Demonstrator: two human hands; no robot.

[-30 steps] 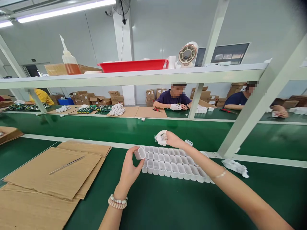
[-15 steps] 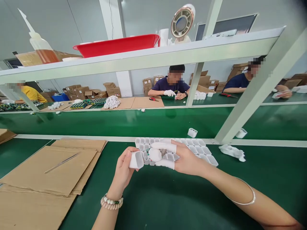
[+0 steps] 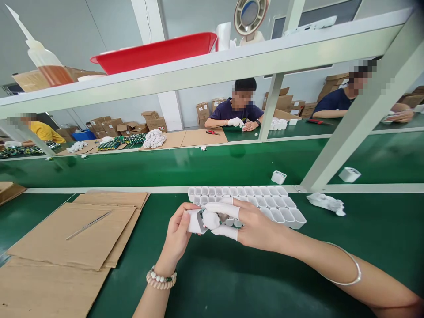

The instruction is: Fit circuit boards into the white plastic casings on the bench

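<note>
Green bench (image 3: 251, 278), white piece (image 3: 210, 219) in right fingers (image 3: 227, 211); edges partly hidden

A double beaded bracelet (image 3: 161, 281) circles the person's left wrist. Its strand nearer the left hand (image 3: 179, 232) carries round white beads with dark green among them; the other strand is a pale pinkish beige, its beads set close together. Beyond the bracelet the fingers and thumb are bare, and so is the forearm on its other side. Up and to the right of the bracelet, the right hand (image 3: 261, 223) wears snug white covers on the thumb (image 3: 227, 232) and on fingers (image 3: 223, 209), leaving palm and wrist bare. Farther right of the bracelet, a thin, smooth, silvery bangle (image 3: 357, 267) rings the bare right forearm.
</note>
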